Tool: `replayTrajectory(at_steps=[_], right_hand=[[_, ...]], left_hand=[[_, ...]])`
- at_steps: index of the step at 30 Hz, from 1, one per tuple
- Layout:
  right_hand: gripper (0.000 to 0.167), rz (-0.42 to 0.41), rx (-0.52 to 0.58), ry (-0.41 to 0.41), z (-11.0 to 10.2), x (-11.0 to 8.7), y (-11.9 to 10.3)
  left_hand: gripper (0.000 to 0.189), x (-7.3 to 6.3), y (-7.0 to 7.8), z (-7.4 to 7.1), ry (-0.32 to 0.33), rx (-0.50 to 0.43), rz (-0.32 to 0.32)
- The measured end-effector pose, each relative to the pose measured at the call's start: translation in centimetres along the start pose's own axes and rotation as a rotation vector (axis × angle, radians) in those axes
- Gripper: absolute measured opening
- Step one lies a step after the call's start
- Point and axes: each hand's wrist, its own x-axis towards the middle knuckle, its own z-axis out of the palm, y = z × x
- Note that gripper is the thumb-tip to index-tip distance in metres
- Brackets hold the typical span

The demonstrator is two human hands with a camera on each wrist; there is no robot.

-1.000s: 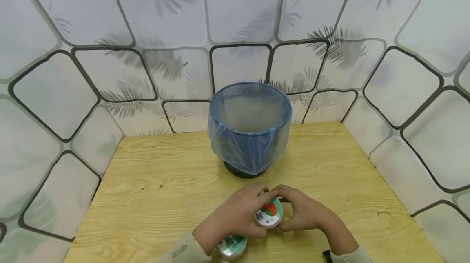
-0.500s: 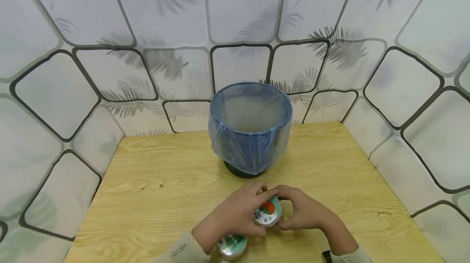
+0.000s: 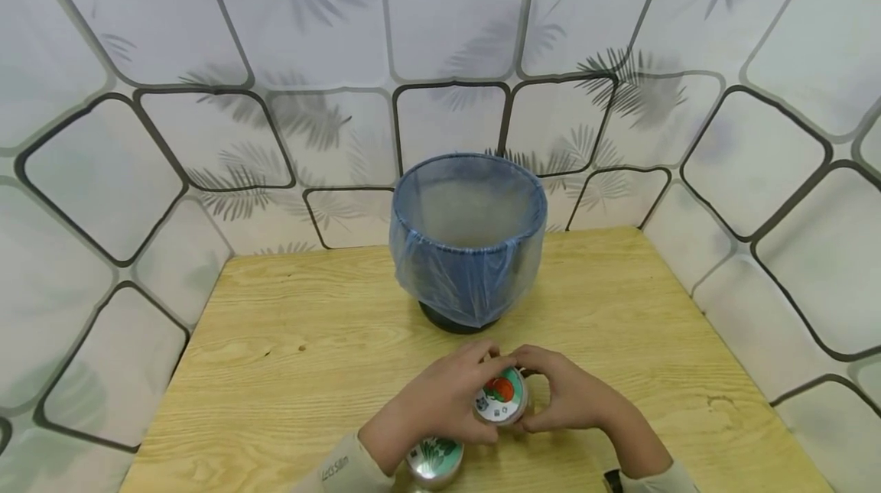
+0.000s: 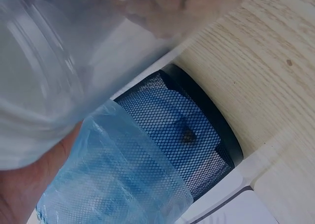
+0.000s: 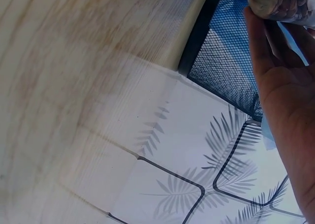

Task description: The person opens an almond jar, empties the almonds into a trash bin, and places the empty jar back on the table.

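Note:
Near the front of the table, a clear round jar [image 3: 500, 397] shows a lid label in green and white with a red fruit on it. My left hand [image 3: 450, 397] grips its left side, fingers over the far edge and thumb at the near edge. From the other side my right hand [image 3: 574, 394] holds it with curved fingers and thumb. Brown pieces show through the jar's wall [image 5: 283, 2] in the right wrist view. A second jar [image 3: 435, 461], with a green leaf-patterned lid, stands under my left wrist, partly hidden by it. Clear plastic [image 4: 44, 76] fills the upper left wrist view.
Just beyond my hands stands a black mesh bin [image 4: 192, 130] lined with a blue plastic bag [image 3: 468, 279]. Patterned fabric walls [image 3: 330, 134] enclose the wooden table [image 3: 310, 325] at the back and both sides.
The fruit-labelled jar has turned and shifted very slightly to the left between my hands. Both hands keep nearly the same place, and the bin and second jar have not moved.

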Motion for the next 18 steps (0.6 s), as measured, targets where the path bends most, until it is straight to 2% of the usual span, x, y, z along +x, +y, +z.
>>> replayTrajectory(at_steps=[9,18], right_hand=[[0.066,-0.035,-0.021,0.038,-0.22,0.04,-0.17],[0.071,-0.048,-0.004,0.055,-0.24,0.05,-0.21]], left_hand=[[0.087,-0.08,-0.39,-0.28,0.049,-0.014,0.010],[0.085,-0.19,-0.42,-0.84,0.059,-0.099,-0.002]])
